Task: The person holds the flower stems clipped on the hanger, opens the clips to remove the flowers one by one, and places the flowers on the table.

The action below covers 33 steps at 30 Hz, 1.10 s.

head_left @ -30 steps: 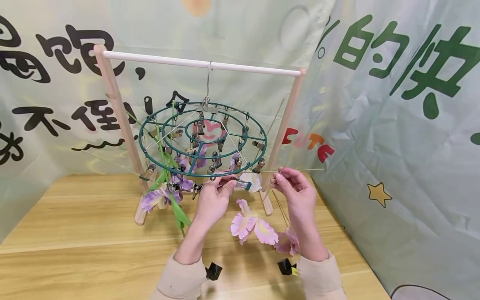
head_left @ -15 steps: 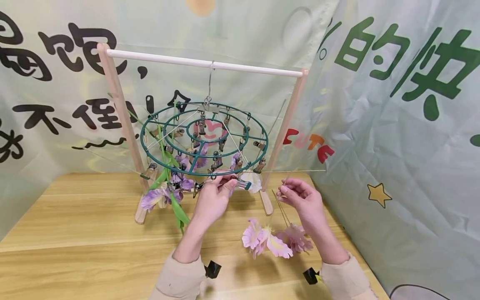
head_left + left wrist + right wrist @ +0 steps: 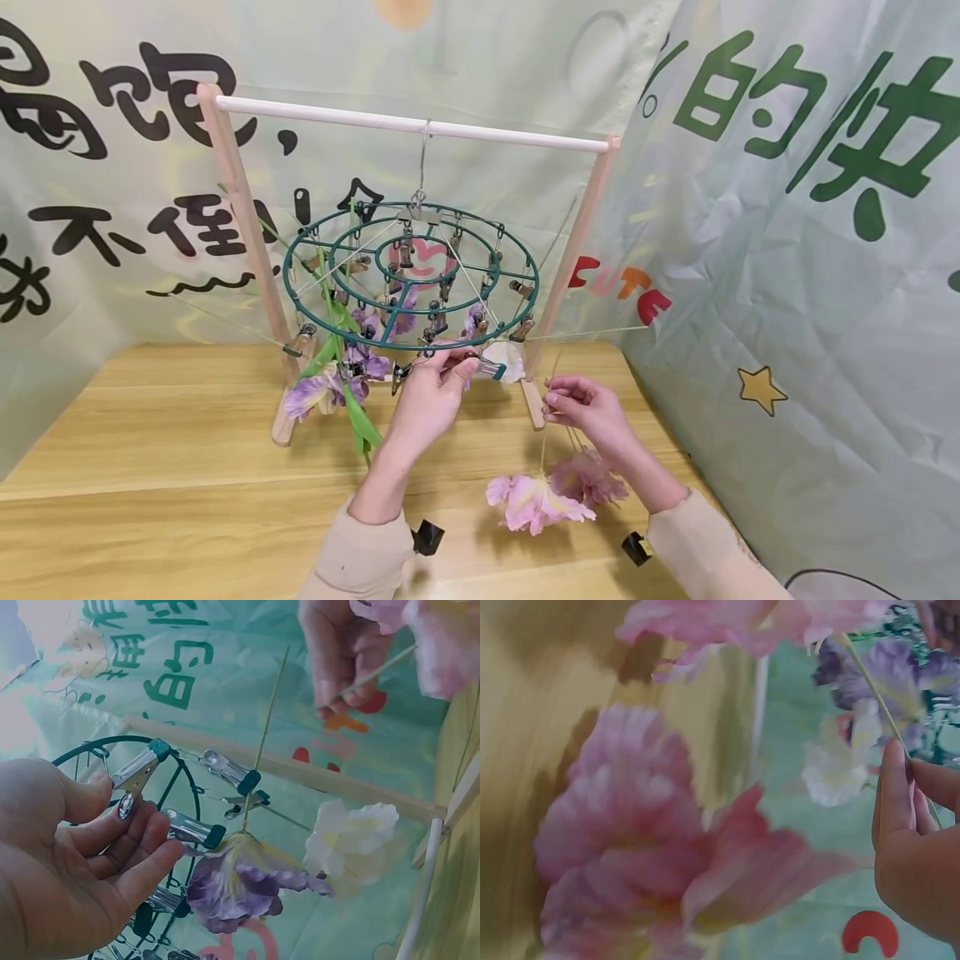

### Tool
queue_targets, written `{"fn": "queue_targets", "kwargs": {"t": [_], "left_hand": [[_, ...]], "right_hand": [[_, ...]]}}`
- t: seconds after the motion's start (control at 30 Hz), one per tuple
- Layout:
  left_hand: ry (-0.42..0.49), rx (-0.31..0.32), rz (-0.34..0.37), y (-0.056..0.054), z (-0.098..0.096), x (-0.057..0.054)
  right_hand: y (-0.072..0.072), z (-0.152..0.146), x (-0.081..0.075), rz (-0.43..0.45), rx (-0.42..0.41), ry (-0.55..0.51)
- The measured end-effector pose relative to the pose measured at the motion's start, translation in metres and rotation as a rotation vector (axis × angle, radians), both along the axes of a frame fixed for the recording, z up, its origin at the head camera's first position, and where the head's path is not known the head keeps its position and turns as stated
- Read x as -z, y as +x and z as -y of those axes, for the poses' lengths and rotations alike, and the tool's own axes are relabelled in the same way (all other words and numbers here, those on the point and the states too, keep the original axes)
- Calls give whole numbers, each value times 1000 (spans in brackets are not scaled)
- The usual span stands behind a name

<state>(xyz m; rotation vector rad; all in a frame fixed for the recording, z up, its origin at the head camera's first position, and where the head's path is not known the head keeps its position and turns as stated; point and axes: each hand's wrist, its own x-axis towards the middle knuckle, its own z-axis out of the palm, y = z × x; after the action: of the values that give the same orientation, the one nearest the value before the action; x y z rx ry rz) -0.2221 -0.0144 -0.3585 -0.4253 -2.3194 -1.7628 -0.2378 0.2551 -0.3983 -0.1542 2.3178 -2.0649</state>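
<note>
My left hand pinches a metal clip with dark green tips between thumb and fingers. That clip hangs from the front of a round green clip hanger. In the left wrist view the clip has nothing in its mouth. To the right and lower, my right hand pinches the thin stem of a pink artificial flower, which hangs bloom down over the table. The right wrist view shows the stem running between thumb and fingers.
A wooden stand with a white rod carries the hanger. Purple flowers and a white flower hang below it, with stems sticking out sideways. Another pink flower lies on the wooden table. Printed cloth closes in the right side.
My right hand has moved down, away from the clip. The pink flower has dropped lower and swung so that its petals point downward. My left hand keeps its hold on the clip.
</note>
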Motion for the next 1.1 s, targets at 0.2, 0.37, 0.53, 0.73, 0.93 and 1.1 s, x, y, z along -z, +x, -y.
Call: {"fn": "queue_targets", "kwargs": {"t": [0.2,0.37,0.53,0.73,0.93,1.1], "left_hand": [[-5,-1,-6,0,-1,0],[-8,-11,-9,-1,-1,0],[-23,-11,-5,-1,0,1],[-36,-5,8,0,-1,0],[-38,-5,11,0,-1,0],[-44,-2,9,0,0,-1]], "right_hand": [[-18,-13,10,82,-53,59],[-34,-23,15,115,-92,112],[-49,-30,20,150,-98,161],[-64,-32,24,187,-118,241],[-75,-32,30,212,-127,305],[-83,-35,40,253,-120,301]]}}
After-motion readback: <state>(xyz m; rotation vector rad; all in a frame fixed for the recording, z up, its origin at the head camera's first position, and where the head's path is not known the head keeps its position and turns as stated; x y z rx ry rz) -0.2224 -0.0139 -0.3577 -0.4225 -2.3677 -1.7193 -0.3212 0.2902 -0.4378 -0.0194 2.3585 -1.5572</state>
